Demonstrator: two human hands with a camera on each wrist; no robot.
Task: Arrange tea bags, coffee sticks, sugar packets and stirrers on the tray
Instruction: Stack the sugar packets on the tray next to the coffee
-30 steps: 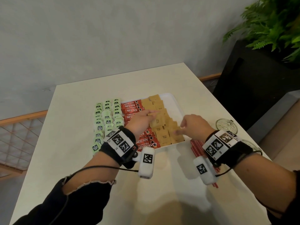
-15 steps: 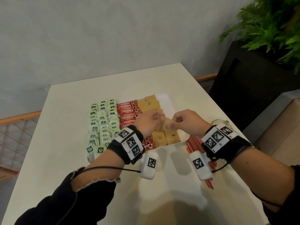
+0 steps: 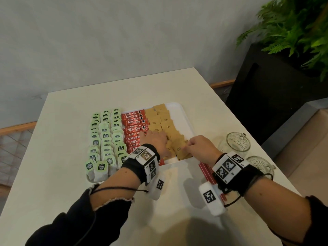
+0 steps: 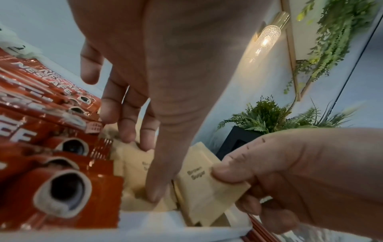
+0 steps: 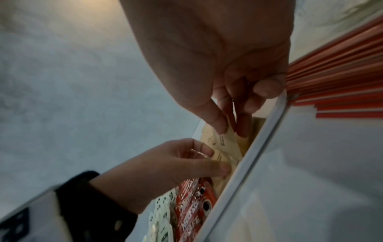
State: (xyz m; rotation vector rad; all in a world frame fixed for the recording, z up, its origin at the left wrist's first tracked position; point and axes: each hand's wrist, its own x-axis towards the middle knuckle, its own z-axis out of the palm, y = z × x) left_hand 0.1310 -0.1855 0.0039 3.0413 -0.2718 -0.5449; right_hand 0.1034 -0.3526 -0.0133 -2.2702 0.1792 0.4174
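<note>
Head view: "NESCAFE CLASSIC" coffee sticks (image 3: 134, 129)

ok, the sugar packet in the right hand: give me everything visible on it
The brown sugar packet is a flat, tan, paper-looking square printed "Brown Sugar" in dark letters. The right hand pinches its near corner between thumb and fingers, holding it tilted over the near end of the sugar rows on the white tray. It looks intact, slightly creased. The left hand rests its fingers on neighbouring packets just beside it. Whether its lower edge touches the packets beneath cannot be told.
</note>
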